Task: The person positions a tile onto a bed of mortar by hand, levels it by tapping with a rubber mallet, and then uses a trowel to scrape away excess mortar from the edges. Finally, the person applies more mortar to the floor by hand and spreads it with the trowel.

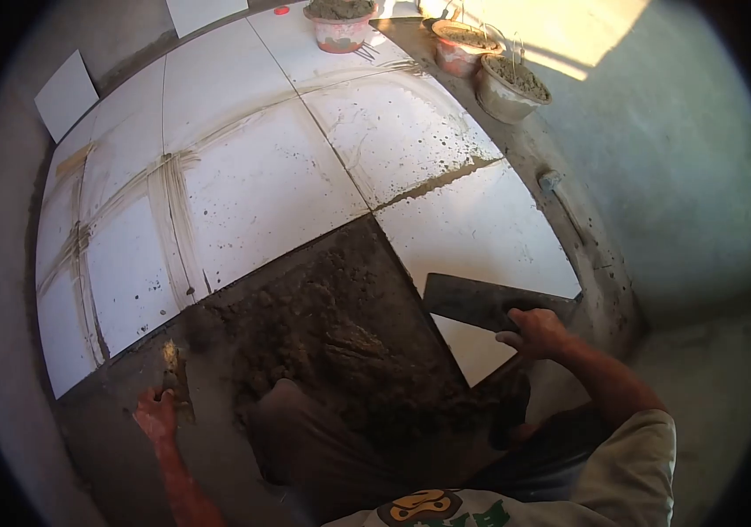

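Observation:
My right hand (535,335) is closed on a long, dark, flat plastering trowel (481,296). The trowel lies across the white floor tile (472,237) nearest me on the right. My left hand (157,413) grips a short tool with a pale yellowish end (171,353), low over the bare floor at left; its exact kind I cannot make out. Between my hands spreads a bed of dark, lumpy mortar (322,325), bordered by laid tiles. My knee (283,400) is at its near edge.
Mortar-filled buckets (340,35), (468,46), (512,88) stand at the back and right. A hammer-like tool (560,195) lies along the right wall. A loose white tile (68,97) leans on the left wall. Grey grout smears cross several tile joints.

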